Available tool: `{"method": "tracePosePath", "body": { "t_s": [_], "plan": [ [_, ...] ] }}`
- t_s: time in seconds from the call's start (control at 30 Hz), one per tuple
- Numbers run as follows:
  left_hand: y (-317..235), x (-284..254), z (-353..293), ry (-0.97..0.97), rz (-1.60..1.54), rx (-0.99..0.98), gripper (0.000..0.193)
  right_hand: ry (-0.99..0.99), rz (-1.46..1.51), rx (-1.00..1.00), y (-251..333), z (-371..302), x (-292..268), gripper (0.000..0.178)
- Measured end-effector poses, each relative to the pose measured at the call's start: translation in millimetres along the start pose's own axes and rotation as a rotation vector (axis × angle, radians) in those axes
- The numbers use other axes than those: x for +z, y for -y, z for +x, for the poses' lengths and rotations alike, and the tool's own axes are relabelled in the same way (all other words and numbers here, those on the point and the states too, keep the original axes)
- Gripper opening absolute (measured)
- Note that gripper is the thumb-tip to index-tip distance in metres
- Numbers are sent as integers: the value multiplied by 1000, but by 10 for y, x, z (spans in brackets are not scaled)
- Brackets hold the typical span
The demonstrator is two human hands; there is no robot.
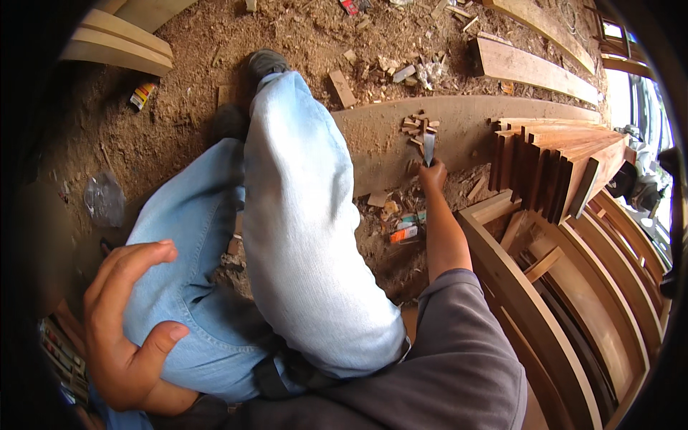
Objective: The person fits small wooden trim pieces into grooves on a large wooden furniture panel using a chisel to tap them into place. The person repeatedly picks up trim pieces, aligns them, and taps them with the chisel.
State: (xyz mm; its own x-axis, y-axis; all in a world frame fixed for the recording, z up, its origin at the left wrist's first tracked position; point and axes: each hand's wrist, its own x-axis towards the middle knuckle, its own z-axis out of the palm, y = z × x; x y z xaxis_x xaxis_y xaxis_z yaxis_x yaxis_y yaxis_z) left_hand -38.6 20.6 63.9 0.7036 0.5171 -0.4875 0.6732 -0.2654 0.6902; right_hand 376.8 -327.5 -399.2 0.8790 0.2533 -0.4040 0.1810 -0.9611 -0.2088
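Far out to the right, my right hand (432,174) is closed around a chisel (429,145) with a flat, shiny blade; its handle is hidden in my fist. The blade points away from me and reaches a small heap of wood pieces (413,124). Both lie on a wide wooden plank (466,118) stretched along the ground. Close by on the left, my left hand (125,322) holds nothing, its fingers curved and apart, beside my left thigh in light blue jeans (188,208).
Dark-edged boards (555,158) are stacked to the right, on or beside wooden frames (530,301). Loose planks (534,70) lie at the back right. Sawdust and scraps cover the ground (215,43). An orange-and-white box (403,234) lies near my right forearm, a clear plastic bag (104,199) at left.
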Motion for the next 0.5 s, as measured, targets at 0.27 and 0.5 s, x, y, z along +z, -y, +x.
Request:
{"method": "tracePosePath", "body": {
  "t_s": [0.27,0.5],
  "plan": [
    [-28,33,49,7,25,5,61,-66,67,14,292,170,14,36],
    [-64,34,139,43,19,6,61,-94,108,-54,596,205,263,25]
  ]
}}
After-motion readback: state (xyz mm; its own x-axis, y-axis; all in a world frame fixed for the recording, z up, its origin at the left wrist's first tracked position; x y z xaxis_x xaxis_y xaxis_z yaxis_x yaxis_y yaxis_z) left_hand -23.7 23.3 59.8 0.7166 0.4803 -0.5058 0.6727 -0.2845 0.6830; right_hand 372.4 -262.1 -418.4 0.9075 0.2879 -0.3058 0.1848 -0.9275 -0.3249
